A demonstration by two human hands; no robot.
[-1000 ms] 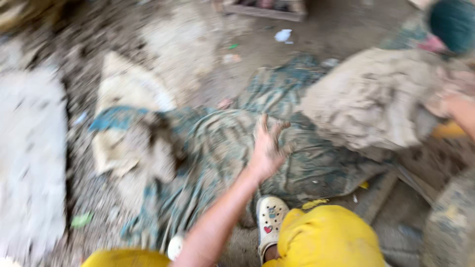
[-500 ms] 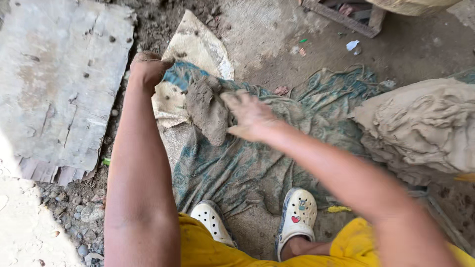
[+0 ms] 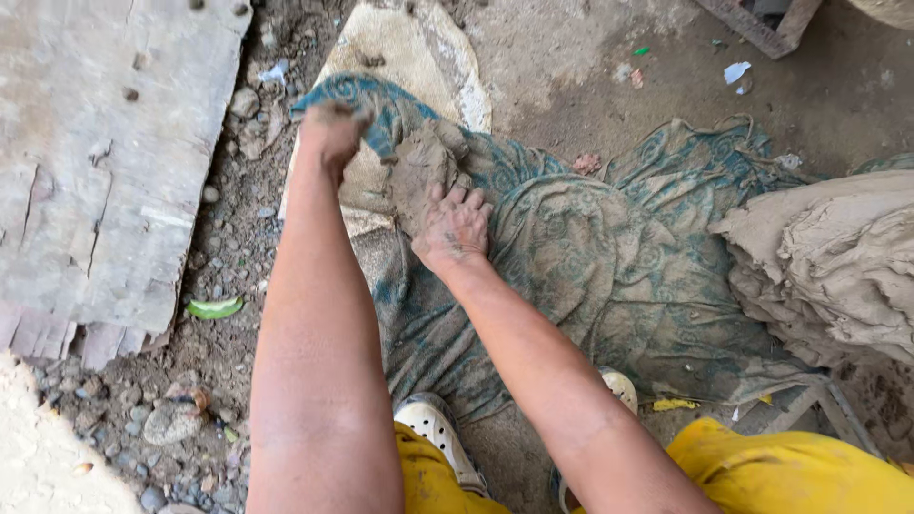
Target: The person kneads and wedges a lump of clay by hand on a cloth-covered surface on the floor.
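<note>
A muddy teal patterned cloth [image 3: 609,276] lies spread on the dirt ground in front of me. My left hand [image 3: 333,128] is closed on its far left edge, pulling a fold up. My right hand [image 3: 455,227] presses flat, fingers spread, on the cloth just below a grey lump of clay [image 3: 419,167] that rests on it. Under the cloth's far corner shows a dirty beige sack [image 3: 419,48]. My yellow trousers [image 3: 800,471] and white shoes [image 3: 433,428] are at the bottom.
A weathered wooden board [image 3: 105,162] lies at the left, with gravel and stones beside it and a green leaf [image 3: 215,307]. A heap of mud-caked fabric [image 3: 828,266] fills the right. A wooden frame [image 3: 762,24] is at the top right.
My right hand has come down from above the clay lump onto the cloth beside it. My left hand has shifted right and gripped the cloth's edge. The view has swung left.
</note>
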